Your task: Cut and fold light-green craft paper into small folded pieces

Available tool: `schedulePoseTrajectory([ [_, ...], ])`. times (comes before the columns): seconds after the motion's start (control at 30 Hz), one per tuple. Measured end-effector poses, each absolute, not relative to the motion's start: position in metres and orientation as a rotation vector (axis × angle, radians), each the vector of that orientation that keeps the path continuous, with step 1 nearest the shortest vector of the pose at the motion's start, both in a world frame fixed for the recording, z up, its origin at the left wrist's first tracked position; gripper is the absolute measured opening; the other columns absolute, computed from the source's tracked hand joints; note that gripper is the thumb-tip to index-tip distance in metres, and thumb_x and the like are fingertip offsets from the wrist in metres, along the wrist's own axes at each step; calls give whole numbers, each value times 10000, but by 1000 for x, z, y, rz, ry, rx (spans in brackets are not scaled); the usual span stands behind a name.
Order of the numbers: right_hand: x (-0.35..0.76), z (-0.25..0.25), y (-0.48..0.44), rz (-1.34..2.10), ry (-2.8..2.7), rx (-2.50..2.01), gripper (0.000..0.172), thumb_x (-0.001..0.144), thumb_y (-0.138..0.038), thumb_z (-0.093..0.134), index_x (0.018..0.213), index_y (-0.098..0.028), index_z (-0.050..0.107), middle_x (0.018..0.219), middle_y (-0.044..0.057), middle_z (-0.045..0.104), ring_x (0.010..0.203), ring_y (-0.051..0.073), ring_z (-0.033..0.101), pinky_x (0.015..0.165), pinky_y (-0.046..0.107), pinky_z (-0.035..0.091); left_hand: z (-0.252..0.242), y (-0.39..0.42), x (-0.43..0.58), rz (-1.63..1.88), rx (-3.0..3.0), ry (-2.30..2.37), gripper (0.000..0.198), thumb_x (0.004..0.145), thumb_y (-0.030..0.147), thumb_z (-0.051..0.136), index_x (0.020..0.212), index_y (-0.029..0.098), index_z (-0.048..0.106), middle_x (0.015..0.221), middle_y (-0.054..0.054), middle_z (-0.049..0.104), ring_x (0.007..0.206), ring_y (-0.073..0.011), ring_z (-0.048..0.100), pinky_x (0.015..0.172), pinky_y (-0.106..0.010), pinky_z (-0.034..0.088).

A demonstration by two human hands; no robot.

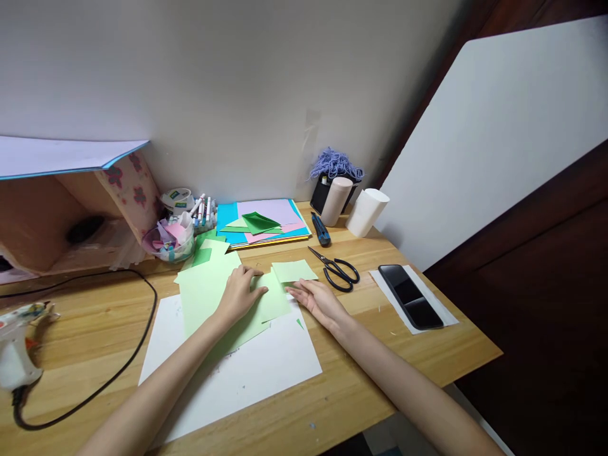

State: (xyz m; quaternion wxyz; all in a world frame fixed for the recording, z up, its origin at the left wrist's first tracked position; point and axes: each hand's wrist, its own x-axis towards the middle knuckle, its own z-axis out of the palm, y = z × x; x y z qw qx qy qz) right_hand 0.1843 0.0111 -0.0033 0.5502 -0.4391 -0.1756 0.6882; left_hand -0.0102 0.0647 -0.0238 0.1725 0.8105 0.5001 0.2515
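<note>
My left hand (240,292) rests on a large light green sheet of paper (204,291), thumb and fingers apart, its tips touching a smaller light green piece (274,303). With thumb and fingers my right hand (320,303) pinches the edge of another small light green paper piece (295,271), which is slightly raised. Beneath the green sheets lies a white sheet of paper (280,367), with a tiny dark green scrap (299,323) on it. Black-handled scissors (338,272) lie right of the paper, blades partly apart.
Behind are a utility knife (321,230), a stack of coloured paper (289,215), and a scrap tub (168,244) beside markers. Two cylinders (368,212) stand at the back right. A phone (411,296) lies right; a glue gun (19,345) with a looping cord is left.
</note>
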Motion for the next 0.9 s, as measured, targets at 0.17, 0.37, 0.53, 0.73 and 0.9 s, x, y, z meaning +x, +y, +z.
schedulePoseTrajectory([
  [0.17,186,4,0,1836,-547,-1105,132,848,-197,458,838,-100,547,938,150,670,738,149,671,671,234,533,-22,64,-12,754,2214,1431,292,686,362,631,923,198,586,889,-54,557,836,-213,518,725,-330,404],
  [0.37,208,-1,9,1398,-1193,-1464,150,772,-279,581,828,-143,556,839,65,660,589,95,606,582,219,492,-9,65,-13,689,1890,1488,271,687,404,564,827,173,578,633,8,540,596,-159,503,545,-262,365],
  [0.53,200,0,18,1388,-1488,-1471,318,694,-427,646,832,-149,577,728,22,623,603,119,597,582,239,484,19,63,-16,832,1456,1416,340,666,464,560,756,136,556,619,-13,578,580,-160,548,556,-269,425],
  [0.73,182,15,24,1526,-1252,-1135,309,721,-436,604,846,-154,580,775,24,644,707,137,619,667,252,483,36,49,-12,798,1394,1229,380,647,423,615,877,124,578,801,-48,622,658,-155,578,595,-268,462],
  [0.9,189,4,30,1306,-1314,-1281,270,648,-323,676,834,-142,604,743,25,634,695,138,591,642,246,455,18,47,-7,573,1573,1245,387,649,409,632,920,143,557,720,-29,615,586,-163,576,518,-264,432],
])
